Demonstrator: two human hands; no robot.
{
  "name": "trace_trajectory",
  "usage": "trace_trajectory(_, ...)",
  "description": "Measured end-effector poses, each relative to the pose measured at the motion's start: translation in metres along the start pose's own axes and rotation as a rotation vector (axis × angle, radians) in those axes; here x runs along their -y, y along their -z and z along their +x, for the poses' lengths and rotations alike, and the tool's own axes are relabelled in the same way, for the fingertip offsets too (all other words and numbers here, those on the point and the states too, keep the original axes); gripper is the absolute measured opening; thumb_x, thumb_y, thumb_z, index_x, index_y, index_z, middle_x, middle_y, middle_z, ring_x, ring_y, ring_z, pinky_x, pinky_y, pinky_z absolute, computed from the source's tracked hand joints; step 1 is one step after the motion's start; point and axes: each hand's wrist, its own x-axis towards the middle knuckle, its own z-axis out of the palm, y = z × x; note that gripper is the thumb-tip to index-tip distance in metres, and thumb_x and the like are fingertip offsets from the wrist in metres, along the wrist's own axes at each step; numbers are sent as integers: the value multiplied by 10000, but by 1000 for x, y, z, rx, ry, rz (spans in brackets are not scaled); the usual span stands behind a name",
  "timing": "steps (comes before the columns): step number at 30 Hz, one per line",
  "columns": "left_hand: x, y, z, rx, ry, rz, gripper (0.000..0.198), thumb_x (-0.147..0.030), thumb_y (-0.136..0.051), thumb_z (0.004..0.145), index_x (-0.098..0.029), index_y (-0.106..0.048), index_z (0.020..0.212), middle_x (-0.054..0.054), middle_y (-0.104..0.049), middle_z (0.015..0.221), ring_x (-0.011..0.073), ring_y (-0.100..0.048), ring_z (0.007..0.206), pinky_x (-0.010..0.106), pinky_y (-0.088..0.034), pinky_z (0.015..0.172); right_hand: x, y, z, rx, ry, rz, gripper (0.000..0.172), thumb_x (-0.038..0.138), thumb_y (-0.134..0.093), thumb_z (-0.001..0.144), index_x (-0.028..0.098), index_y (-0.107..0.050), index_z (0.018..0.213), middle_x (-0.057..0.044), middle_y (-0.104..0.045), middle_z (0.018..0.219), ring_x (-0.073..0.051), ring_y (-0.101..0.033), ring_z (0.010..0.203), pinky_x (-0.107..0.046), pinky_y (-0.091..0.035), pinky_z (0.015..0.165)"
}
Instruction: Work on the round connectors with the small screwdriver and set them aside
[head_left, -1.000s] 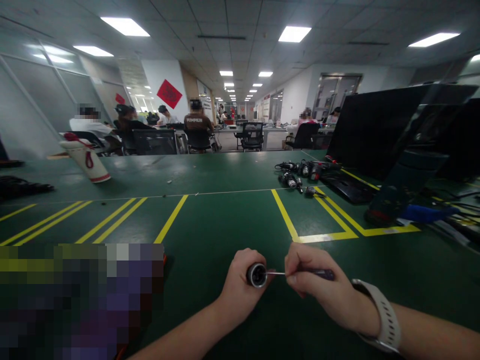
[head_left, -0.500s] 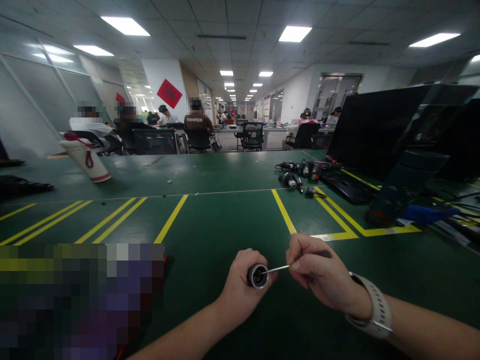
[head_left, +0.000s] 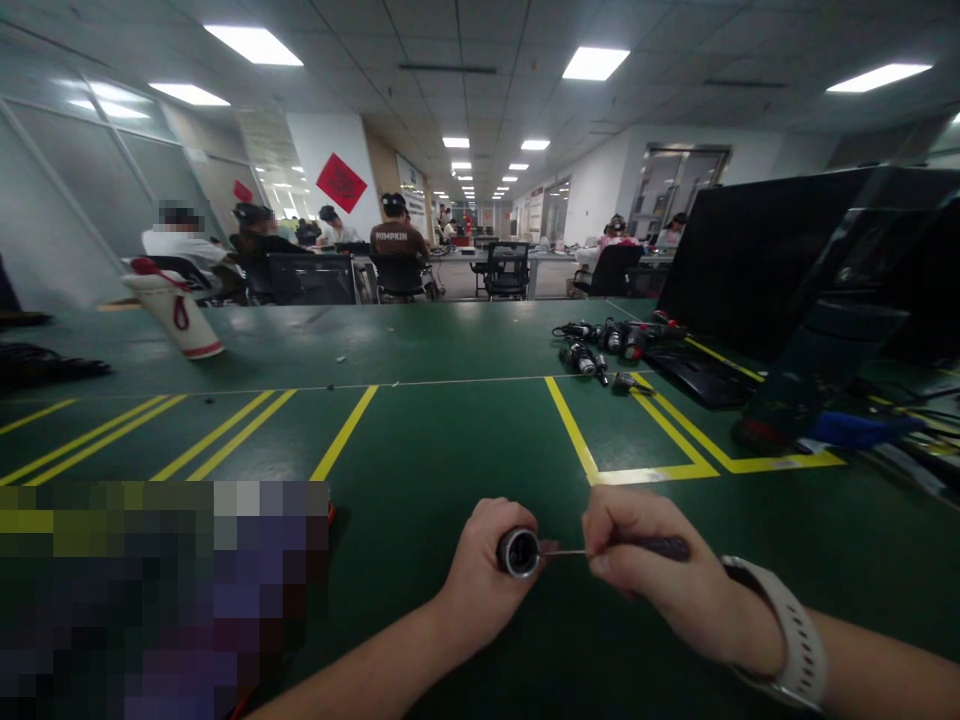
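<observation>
My left hand (head_left: 487,575) is wrapped round a short black cylinder with a silver rim (head_left: 519,552), its hollow end turned towards me. Dark parts inside the hollow are too small to make out. In my right hand (head_left: 652,560) is a thin screwdriver (head_left: 667,547), its dark handle lying under the palm and its metal shaft pointing left. The tip reaches the right side of the cylinder's rim; whether it touches I cannot tell. Both hands are above the green table (head_left: 450,440).
Black-and-silver connectors (head_left: 592,350) lie beyond my right hand. A dark bottle (head_left: 817,370), a blue item (head_left: 862,430) and a black monitor (head_left: 750,260) stand or lie at right. A white cup (head_left: 176,310) is at far left. People sit at desks behind.
My right hand has moved right and slightly down, drawing the screwdriver's tip out of the hollow to the rim's right edge. My left hand has stayed nearly still with the cylinder.
</observation>
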Motion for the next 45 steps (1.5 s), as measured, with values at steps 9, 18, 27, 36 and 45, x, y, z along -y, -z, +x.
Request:
trace_trajectory(9, 1, -2, 2, -34, 42, -47, 197, -245, -650, 721, -189, -493, 616, -13, -516, 601, 161, -484, 607, 272, -352, 582, -11, -4, 3, -41, -15, 110, 73, 143, -538, 738, 185, -524, 679, 60, -479, 532, -93, -427, 470, -209, -330, 448)
trace_trajectory(18, 2, -1, 1, -25, 36, -34, 188, -242, -663, 714, -187, -505, 630, -13, -520, 611, 161, -489, 610, 269, -361, 583, -2, -3, 0, 8, -72, 120, 78, 141, -522, 704, 190, -500, 647, 76, -427, 495, -82, -371, 422, -198, -285, 400)
trace_trajectory(27, 0, 0, 1, -28, 15, 13, 183, -235, -667, 696, -183, -513, 613, 2, -549, 599, 168, -501, 596, 273, -363, 569, -8, -4, -1, -27, -34, 168, 75, 136, -525, 709, 186, -513, 655, 70, -442, 519, -84, -379, 445, -207, -279, 417)
trace_trajectory(36, 0, -1, 2, -30, 4, -15, 194, -278, -666, 699, -189, -518, 612, -6, -551, 595, 157, -503, 580, 262, -371, 546, -5, -5, -3, -46, 37, -108, 92, 164, -498, 754, 197, -494, 669, 46, -468, 568, -113, -426, 509, -247, -330, 491)
trace_trajectory(45, -1, 0, 2, -29, 33, -13, 180, -281, -692, 688, -189, -543, 644, -7, -569, 625, 163, -521, 607, 261, -387, 549, 6, 0, -8, -26, 154, -359, 140, 132, -483, 739, 206, -454, 624, 43, -451, 568, -119, -424, 528, -274, -301, 531)
